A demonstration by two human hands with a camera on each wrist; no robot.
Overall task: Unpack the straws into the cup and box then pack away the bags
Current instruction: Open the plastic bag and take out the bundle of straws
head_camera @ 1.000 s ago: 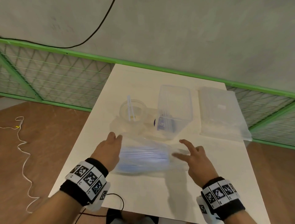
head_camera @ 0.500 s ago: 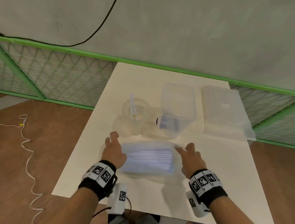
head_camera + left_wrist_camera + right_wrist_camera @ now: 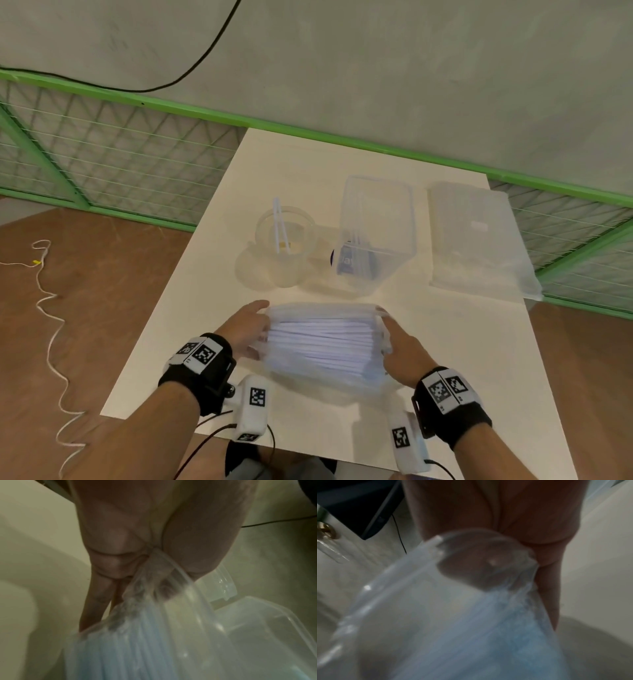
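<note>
Both grips, left hand (image 3: 247, 331) & right hand (image 3: 401, 346), pinching straw bag (image 3: 325, 346) ends, cup (image 3: 286, 245) w/ straws

Head view: up high, tilted forward and down over the desk (image 3: 219, 359), far wall at the top, both forearms coming in from the bottom edge. Left wrist view: super close, pointed along the left hand (image 3: 154, 536) at the bag of straws (image 3: 137, 649). Right wrist view: same deal from the opposite end, blurry. Shared by all three: that bag.
</note>
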